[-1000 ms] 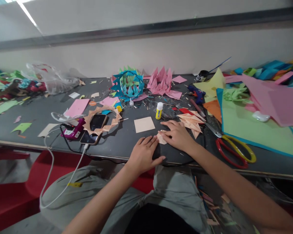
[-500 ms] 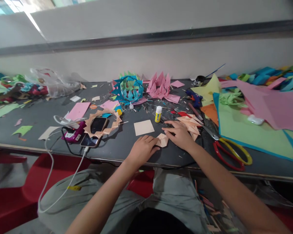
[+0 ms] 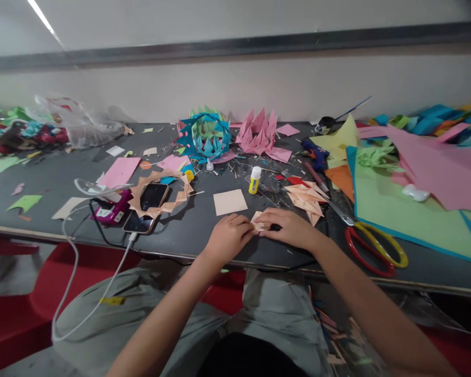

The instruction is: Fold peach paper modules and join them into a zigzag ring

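lap: grey trousers fill the bottom centre of the frame, with a red chair at lower left.
left hand: just below centre, fingers curled in and pinching the left edge of the folded peach paper.
right hand: right beside it, fingers bent over the same piece, tips pressing on its right side (so both hands have it).
folded peach paper: small, down on the dark table near its front edge, centre of frame, between the two hands.
peach square: flat, just above the hands.
scissors: red and yellow handles, right of the right hand.
peach folded stack: above the right hand, near the glue bottle.
phone: left of centre, on a cable, with a peach paper ring lying over it.
far edge: blue-green paper ball and pink paper flower, upper centre by the wall.
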Action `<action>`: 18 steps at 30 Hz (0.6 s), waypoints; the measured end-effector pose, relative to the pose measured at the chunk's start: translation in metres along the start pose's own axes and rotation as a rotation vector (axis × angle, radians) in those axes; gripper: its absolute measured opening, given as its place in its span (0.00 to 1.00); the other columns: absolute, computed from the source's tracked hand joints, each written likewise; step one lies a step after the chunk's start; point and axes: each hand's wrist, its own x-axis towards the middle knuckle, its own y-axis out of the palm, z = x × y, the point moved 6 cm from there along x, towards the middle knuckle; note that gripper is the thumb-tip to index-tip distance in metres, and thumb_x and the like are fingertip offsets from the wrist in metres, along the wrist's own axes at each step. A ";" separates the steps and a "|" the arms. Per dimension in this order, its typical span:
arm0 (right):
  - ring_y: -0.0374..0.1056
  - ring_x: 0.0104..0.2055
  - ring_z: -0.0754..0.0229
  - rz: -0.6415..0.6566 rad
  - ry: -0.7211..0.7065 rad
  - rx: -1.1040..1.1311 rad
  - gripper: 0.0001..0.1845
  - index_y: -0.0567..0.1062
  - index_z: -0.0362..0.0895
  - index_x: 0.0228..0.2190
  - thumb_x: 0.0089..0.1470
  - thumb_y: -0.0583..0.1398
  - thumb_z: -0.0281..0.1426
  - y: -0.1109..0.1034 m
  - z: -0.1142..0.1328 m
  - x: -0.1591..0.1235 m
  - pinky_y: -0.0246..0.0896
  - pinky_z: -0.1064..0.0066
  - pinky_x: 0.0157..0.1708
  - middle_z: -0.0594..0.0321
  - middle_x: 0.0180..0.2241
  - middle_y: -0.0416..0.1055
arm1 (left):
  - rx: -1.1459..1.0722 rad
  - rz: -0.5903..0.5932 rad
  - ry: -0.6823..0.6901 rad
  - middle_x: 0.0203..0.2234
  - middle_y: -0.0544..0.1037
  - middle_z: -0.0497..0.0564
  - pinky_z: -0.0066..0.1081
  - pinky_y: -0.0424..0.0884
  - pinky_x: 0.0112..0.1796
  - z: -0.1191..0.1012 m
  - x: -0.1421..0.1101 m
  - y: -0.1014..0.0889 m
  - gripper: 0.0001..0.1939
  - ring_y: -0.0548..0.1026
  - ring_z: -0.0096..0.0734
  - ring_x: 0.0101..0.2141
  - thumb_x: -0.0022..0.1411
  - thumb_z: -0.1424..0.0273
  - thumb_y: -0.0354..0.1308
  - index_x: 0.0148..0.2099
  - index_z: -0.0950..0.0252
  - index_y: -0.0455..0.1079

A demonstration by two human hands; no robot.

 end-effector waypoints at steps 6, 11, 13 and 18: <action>0.64 0.40 0.62 0.020 -0.090 -0.068 0.09 0.75 0.45 0.31 0.54 0.55 0.31 0.005 0.002 -0.002 0.58 0.69 0.42 0.61 0.35 0.69 | -0.072 0.051 0.044 0.33 0.72 0.50 0.29 0.62 0.39 0.005 0.004 -0.001 0.10 0.67 0.29 0.36 0.60 0.70 0.50 0.40 0.62 0.72; 0.64 0.39 0.61 -0.043 -0.088 -0.114 0.11 0.75 0.45 0.34 0.55 0.53 0.31 0.007 0.003 -0.008 0.59 0.68 0.41 0.61 0.35 0.70 | -0.014 0.085 0.023 0.33 0.69 0.50 0.30 0.61 0.37 0.010 0.006 -0.001 0.11 0.66 0.30 0.36 0.60 0.66 0.51 0.41 0.58 0.72; 0.64 0.38 0.60 -0.065 -0.081 -0.119 0.11 0.76 0.45 0.34 0.55 0.53 0.31 0.008 0.004 -0.009 0.60 0.67 0.40 0.60 0.34 0.70 | -0.024 0.098 0.014 0.32 0.69 0.49 0.30 0.60 0.36 0.014 0.007 -0.001 0.11 0.66 0.30 0.35 0.59 0.64 0.52 0.42 0.55 0.73; 0.65 0.38 0.60 -0.097 -0.031 -0.026 0.09 0.77 0.46 0.31 0.53 0.55 0.30 0.006 0.001 -0.008 0.60 0.67 0.41 0.60 0.34 0.71 | -0.105 0.131 0.022 0.30 0.69 0.48 0.28 0.59 0.35 0.022 0.012 0.002 0.11 0.66 0.29 0.34 0.55 0.63 0.56 0.41 0.55 0.73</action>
